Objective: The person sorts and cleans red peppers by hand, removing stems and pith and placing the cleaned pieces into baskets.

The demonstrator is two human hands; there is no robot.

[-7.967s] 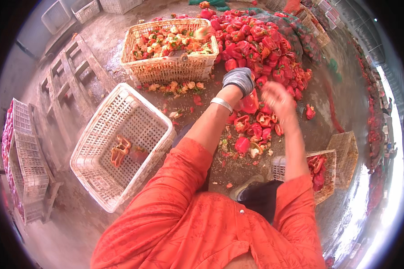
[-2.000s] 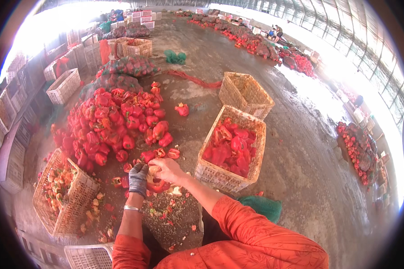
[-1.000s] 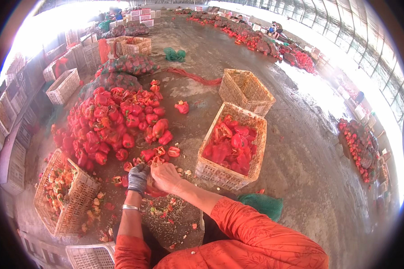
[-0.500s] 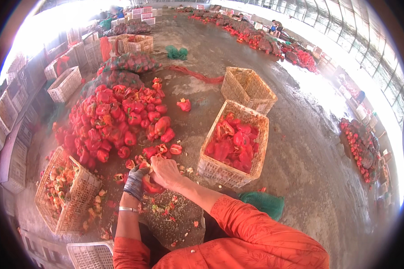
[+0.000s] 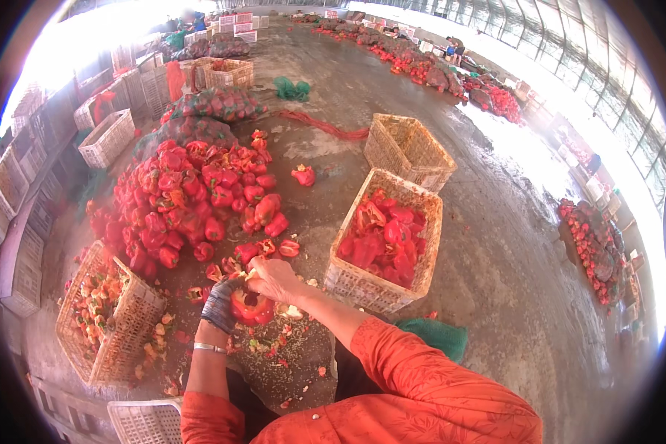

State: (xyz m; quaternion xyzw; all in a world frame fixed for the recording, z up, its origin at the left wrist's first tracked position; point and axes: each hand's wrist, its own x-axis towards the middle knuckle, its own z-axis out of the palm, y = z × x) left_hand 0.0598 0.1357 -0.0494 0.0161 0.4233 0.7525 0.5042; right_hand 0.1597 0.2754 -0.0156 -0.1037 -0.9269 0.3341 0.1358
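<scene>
A hollow red bell pepper (image 5: 253, 318), its cut opening turned upward, is held low between my knees. My left hand (image 5: 219, 302), in a grey knitted glove, grips the pepper by its left side. Bare and closed, my right hand (image 5: 272, 281) is over the pepper's far edge with its fingers pinched together. A pale bit shows at those fingertips, but what they hold is too small to make out. Just beyond my hands lie several loose and cut red peppers (image 5: 244, 251), at the near edge of a large heap of peppers (image 5: 177, 192).
At right stands a wicker-patterned plastic crate (image 5: 377, 296) of cut red peppers, with another crate (image 5: 414, 174) behind it. A tilted crate (image 5: 137, 311) of pepper cores is at left. Seeds and scraps (image 5: 274, 344) litter the floor. Green netting (image 5: 436, 337) lies near my right arm.
The pepper has turned so its cut opening now faces up into view. My right hand has shifted slightly, still close to my left hand.
</scene>
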